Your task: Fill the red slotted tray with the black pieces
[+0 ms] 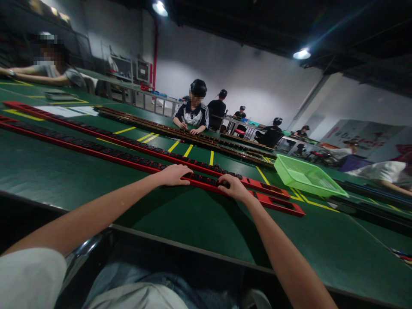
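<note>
Two long red rails (pixel 96 148) filled with small black parts run slantwise across the green table (pixel 193 219). My left hand (pixel 175 174) lies flat on the nearer rail, fingers stretched out over the black parts. My right hand (pixel 232 187) rests a little further right on the same rail, its fingers curled down onto the black parts; what it pinches, if anything, is hidden. To the right of my right hand the rail's slots (pixel 283 205) are empty.
A green plastic basket (pixel 307 177) stands at the right on the table. Yellow tape lines (pixel 188 150) mark the surface. Across the table a person (pixel 193 113) works at another dark rail, and more people sit behind and at the left.
</note>
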The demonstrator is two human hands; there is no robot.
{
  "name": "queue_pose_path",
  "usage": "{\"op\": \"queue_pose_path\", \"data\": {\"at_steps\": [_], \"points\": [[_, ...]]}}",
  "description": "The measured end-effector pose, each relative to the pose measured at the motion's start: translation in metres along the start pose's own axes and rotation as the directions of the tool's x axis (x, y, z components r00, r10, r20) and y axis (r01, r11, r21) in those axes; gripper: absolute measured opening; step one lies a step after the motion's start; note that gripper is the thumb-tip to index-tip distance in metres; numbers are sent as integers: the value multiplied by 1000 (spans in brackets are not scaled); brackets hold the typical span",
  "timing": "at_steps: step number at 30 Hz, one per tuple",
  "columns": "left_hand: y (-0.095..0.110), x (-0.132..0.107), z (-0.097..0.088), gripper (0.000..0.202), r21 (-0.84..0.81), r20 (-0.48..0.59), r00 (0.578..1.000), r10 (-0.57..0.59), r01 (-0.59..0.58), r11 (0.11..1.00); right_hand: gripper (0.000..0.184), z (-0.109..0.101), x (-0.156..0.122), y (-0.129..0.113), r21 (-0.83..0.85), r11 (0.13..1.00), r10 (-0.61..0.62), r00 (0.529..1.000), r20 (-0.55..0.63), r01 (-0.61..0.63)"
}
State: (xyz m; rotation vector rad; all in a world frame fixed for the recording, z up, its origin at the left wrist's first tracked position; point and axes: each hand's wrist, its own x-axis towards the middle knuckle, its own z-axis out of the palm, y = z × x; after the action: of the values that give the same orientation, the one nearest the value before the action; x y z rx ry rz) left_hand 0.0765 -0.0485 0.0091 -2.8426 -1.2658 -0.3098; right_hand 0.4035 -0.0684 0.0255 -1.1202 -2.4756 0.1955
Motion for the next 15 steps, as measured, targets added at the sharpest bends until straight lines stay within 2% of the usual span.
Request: {"op": "queue_pose_path", "data": {"at_steps": [8,15], "points": [[-1,0,1,56,2,-1,1000,-10,10,1000,17,-1,0,-9,29,997,68,997,38,-69],[2,-1,-2,56,4,0,1000,-10,10,1000,33,-2,0,-11,22,991,130,985,113,-133]]}}
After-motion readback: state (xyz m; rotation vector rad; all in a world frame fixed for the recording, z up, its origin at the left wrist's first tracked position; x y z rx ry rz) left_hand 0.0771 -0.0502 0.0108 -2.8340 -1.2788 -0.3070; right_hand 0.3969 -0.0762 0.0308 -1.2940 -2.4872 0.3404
